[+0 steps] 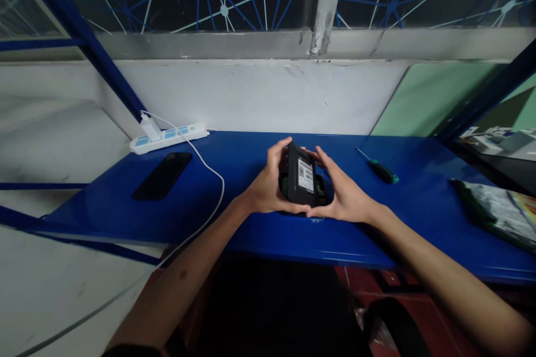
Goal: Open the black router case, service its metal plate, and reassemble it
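Note:
Above the front middle of the blue table, both my hands grip a black plastic case with a white printed label (305, 174). The fingers and thumb of my left hand (270, 187) wrap its left side, around the tilted labelled part. My right hand (341, 189) is closed on the right side, around a darker lower part (322, 189). The two parts sit apart at an angle, and a bit of green shows between them at the left. My thumbs meet at the near edge. What lies inside is mostly hidden.
A screwdriver (383, 171) with a green and black handle lies to the right. At the left are a black phone (163, 175) and a white power strip (170, 138) with a charger; its white cable (221, 184) crosses the table (259, 240). A shiny plastic packet (498, 209) lies far right.

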Motion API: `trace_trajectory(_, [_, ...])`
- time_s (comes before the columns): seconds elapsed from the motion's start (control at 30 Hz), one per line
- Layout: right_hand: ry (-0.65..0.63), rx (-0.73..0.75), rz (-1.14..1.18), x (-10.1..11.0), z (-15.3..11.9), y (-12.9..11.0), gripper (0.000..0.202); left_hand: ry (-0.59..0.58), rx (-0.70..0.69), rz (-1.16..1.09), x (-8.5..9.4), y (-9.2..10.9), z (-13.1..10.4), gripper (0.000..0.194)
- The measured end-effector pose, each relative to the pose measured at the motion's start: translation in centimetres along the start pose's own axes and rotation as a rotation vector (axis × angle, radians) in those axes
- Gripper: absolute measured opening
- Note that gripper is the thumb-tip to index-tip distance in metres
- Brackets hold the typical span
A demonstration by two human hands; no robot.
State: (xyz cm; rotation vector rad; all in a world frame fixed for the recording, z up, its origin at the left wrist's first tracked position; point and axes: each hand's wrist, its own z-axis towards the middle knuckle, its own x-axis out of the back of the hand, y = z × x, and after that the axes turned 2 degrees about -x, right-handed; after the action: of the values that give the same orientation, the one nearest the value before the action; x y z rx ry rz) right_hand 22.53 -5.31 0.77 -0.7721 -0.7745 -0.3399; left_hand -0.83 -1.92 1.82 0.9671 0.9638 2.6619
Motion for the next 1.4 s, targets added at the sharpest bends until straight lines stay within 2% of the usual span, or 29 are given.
trace_trajectory(0.1, [0.047, -0.046, -0.004, 0.1, -0.1, 0.3, 0.135, -0.004, -0.027, -0.001, 0.0, -0.4, 0.0, 0.137])
trace_trajectory(0.2, [0.112, -0.082, -0.019, 0.5, -0.2, 0.8, 0.137, 0.071, -0.020, -0.001, 0.0, -1.3, -0.1, 0.128])
trace_trajectory(0.27, [0.146, -0.086, -0.041, 0.7, -0.3, 1.1, 0.135, 0.131, 0.004, 0.053, -0.1, -2.0, -0.3, 0.128])
trace_trajectory(0.37, [0.158, -0.077, -0.080, 1.0, -0.3, 1.6, 0.131, 0.147, 0.039, 0.127, -0.3, -2.8, -0.5, 0.131])
trace_trajectory(0.67, [0.145, -0.027, -0.155, 1.2, -0.3, 2.2, 0.131, 0.035, -0.050, 0.345, 0.5, -2.7, -0.8, 0.114])
trace_trajectory(1.03, [0.093, 0.003, -0.158, 1.7, -0.6, 1.6, 0.131, -0.053, -0.056, 0.416, 0.8, -1.8, -1.0, 0.116])
trace_trajectory(1.4, [0.080, -0.012, -0.171, 1.4, -0.5, 1.7, 0.126, 0.016, -0.123, 0.496, 0.6, -2.6, -1.0, 0.110])
